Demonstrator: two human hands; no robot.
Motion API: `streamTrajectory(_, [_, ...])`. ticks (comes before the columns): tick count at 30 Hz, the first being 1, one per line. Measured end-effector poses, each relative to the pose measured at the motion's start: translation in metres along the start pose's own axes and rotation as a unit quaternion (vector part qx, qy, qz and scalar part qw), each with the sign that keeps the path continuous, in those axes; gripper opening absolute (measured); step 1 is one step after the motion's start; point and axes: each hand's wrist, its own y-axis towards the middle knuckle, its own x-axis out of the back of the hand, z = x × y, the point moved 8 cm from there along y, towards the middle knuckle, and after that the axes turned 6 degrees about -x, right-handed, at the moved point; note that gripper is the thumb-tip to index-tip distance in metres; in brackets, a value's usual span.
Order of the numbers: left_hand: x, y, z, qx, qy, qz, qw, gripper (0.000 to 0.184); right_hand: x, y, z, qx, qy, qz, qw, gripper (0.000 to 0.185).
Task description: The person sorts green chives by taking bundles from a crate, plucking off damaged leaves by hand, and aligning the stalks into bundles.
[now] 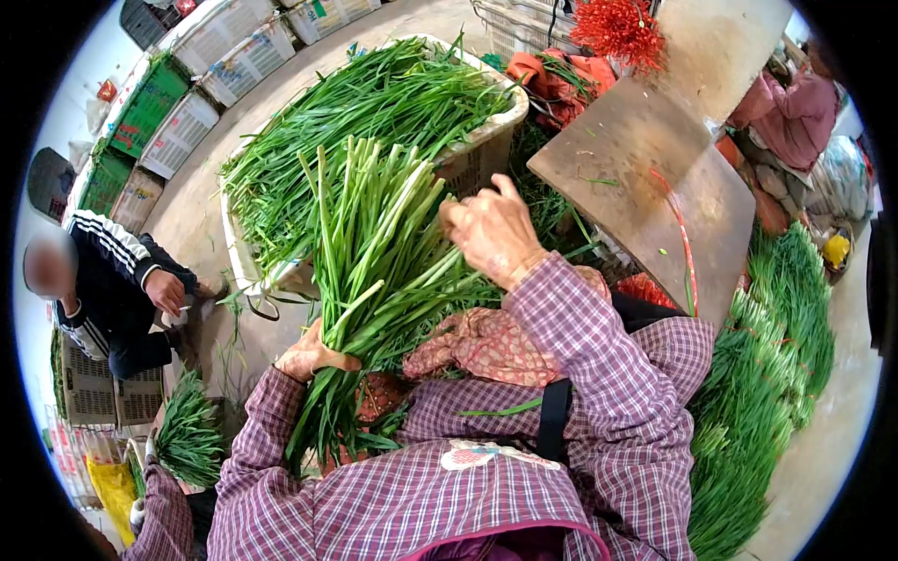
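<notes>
A thick bunch of long green stalks (pixel 374 243) rises from my left hand (pixel 318 355), whose fingers are wrapped round it low down, its leafy ends hanging below. My right hand (pixel 491 229) is at the bunch's right side, fingers curled near the pale stalks; whether it pinches any stalk is hard to make out. Behind the bunch stands a white tub (pixel 513 114) heaped with loose green leaves (pixel 374 103). A patterned cloth (pixel 486 346) lies across my lap.
A brown board (pixel 636 159) with a red tie (pixel 687 243) is at the right, below red ties (pixel 617 33). Bundled greens (pixel 748 411) lie on the right floor. A seated person (pixel 112 280) is at left, others at the edges. Crates (pixel 182 131) line the back left.
</notes>
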Motion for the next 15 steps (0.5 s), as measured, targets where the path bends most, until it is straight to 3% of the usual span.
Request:
streamTrajectory(2, [0.001, -0.001, 0.0, -0.011, -0.041, -0.009, 0.999, 0.077, 0.016, 0.002, -0.019, -0.009, -0.017, -0.111, 0.994, 0.004])
streamTrajectory(4, [0.004, 0.001, 0.0, -0.032, 0.036, 0.012, 0.999, 0.076, 0.037, 0.002, -0.056, -0.052, -0.044, -0.176, 0.982, 0.008])
streamTrajectory(7, [0.007, 0.0, -0.006, -0.022, 0.019, -0.022, 0.999, 0.075, 0.063, -0.008, -0.078, -0.122, -0.087, -0.203, 0.968, 0.015])
streamTrajectory(9, [0.007, 0.001, -0.004, -0.018, 0.027, -0.027, 0.999, 0.074, 0.068, -0.017, -0.07, -0.188, 0.03, -0.159, 0.969, 0.026])
streamTrajectory(10, [0.007, 0.005, 0.001, -0.016, 0.006, -0.02, 1.0, 0.074, 0.061, -0.017, -0.056, -0.227, 0.119, -0.091, 0.962, 0.033])
streamTrajectory(12, [0.006, 0.009, 0.007, -0.012, -0.016, -0.013, 1.0, 0.074, 0.049, -0.02, -0.019, -0.243, 0.116, 0.032, 0.963, 0.036])
streamTrajectory(14, [0.003, 0.013, 0.006, -0.028, -0.055, 0.003, 0.998, 0.074, 0.018, -0.015, -0.009, -0.223, 0.103, 0.082, 0.966, 0.032])
streamTrajectory(15, [0.002, 0.013, 0.004, -0.028, -0.055, 0.003, 0.998, 0.074, 0.015, -0.012, -0.008, -0.188, 0.137, 0.012, 0.973, 0.028])
